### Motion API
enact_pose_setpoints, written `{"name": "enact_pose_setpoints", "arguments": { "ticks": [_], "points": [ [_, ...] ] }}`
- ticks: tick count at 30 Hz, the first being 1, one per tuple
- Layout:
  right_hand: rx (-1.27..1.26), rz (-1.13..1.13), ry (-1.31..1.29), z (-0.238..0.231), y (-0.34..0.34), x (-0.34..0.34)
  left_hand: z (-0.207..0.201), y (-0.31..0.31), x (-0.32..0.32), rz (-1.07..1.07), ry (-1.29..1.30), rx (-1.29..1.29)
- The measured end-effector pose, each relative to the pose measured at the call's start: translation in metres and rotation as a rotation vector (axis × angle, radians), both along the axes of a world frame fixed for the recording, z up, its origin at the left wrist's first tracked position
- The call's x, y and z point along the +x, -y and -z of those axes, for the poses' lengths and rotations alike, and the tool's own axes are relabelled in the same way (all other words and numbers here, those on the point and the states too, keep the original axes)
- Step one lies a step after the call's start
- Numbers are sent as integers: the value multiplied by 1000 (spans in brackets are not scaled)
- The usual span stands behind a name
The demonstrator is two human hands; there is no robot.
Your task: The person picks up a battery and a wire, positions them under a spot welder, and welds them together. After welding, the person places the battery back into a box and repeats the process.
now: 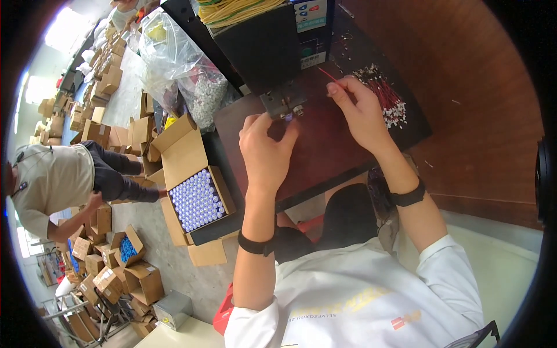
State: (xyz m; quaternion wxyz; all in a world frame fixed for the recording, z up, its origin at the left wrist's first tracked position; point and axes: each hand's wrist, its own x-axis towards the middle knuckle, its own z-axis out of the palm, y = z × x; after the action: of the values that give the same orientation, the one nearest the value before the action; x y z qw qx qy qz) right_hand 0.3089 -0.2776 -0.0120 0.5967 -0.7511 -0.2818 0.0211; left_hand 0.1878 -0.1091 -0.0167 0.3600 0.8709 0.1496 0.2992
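My left hand is at the metal head of a black bench machine, its fingertips pinching a small bluish-tipped part right under the head. My right hand is just to the right of it and pinches a thin red wire that points up and left toward the machine. A pile of red wires with white ends lies on the dark brown worktop beyond my right hand. Both wrists carry black bands.
An open cardboard box of blue-topped cylinders stands on the floor at my left. Clear plastic bags lean beside the machine. Another person crouches at far left among several small cartons. A brown wall rises on the right.
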Motion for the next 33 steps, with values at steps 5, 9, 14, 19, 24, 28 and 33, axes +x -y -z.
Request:
{"name": "enact_pose_setpoints", "arguments": {
  "ticks": [5,9,14,19,24,28,33],
  "points": [
    [102,-45,-85,-2,2,-3,-1,3,0,-32,-9,-204],
    [177,-119,-191,-5,3,-7,1,1,-7,23,-72,-206],
    [203,-251,-291,-4,12,-1,4,3,-8,24,40,-273],
    [131,-239,14,-3,9,-1,-11,8,-9,-57,101,-303],
    [74,-385,-92,-6,14,-1,-9,6,-6,-47,60,-151],
    [7,-405,-76,-8,7,-1,-1,4,-1,18,17,12],
    [-61,-380,30,-6,0,-3,0,3,-1,50,-1,69]
  ]
}}
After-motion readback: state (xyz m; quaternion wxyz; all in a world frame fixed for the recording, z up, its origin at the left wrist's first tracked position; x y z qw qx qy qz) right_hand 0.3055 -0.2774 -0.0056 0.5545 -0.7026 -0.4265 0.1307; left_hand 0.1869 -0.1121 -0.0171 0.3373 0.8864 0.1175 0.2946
